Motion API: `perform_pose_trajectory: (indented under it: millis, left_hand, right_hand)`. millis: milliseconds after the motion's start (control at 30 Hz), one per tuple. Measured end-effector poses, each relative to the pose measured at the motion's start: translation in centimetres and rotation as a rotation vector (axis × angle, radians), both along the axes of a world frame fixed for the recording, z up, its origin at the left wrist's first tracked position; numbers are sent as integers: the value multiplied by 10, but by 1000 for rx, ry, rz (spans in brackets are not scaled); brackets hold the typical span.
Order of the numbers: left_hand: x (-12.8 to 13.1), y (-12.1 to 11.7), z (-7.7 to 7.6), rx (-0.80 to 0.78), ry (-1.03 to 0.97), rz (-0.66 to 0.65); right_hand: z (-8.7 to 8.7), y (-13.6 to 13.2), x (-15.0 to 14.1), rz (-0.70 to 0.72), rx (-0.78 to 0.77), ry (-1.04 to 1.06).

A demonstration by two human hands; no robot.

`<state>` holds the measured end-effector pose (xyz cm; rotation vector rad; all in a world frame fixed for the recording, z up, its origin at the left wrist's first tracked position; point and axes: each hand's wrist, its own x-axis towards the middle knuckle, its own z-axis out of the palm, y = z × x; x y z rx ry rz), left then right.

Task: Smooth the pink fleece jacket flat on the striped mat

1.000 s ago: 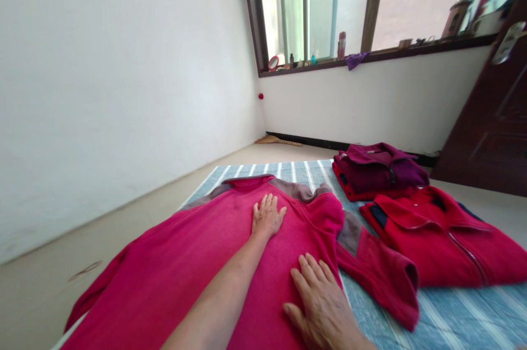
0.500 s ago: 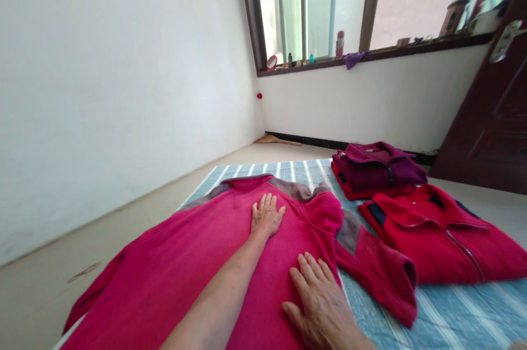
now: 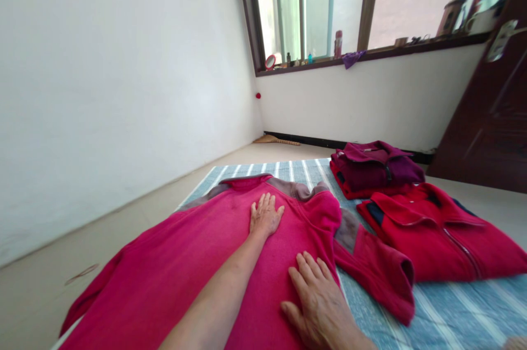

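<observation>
A pink fleece jacket [image 3: 181, 262] with grey shoulder panels lies spread out, back up, on a blue striped mat [image 3: 444, 311]. My left hand [image 3: 265, 215] rests flat on it just below the collar, fingers stretched out. Closer to me, my right hand [image 3: 319, 298] lies flat on the jacket's right side, fingers apart. One pink sleeve [image 3: 376, 273] is folded across the mat to the right. Neither hand holds anything.
A red zip jacket [image 3: 436, 235] lies on the mat at right, and behind it a folded maroon garment [image 3: 376, 166] sits on a folded red one. A dark wooden door [image 3: 489, 114] stands at far right. Bottles and small items line the windowsill [image 3: 329, 59]. A white wall runs along the left.
Both hands stay flat on the pink jacket in nearly the same spots. The view has drifted slightly.
</observation>
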<state>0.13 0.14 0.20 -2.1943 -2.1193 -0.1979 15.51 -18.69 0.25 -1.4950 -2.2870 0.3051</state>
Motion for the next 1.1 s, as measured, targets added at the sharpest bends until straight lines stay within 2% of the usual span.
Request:
perform_pose_trajectory:
  millis: [600,1100]
  left_hand:
    - [1,-1,3,-13,-3,8]
    - [1,-1,3,-17,-8,7]
  right_hand:
    - [-5,-1,0,-4,40,13]
    - [0,-1,0,-4,2,22]
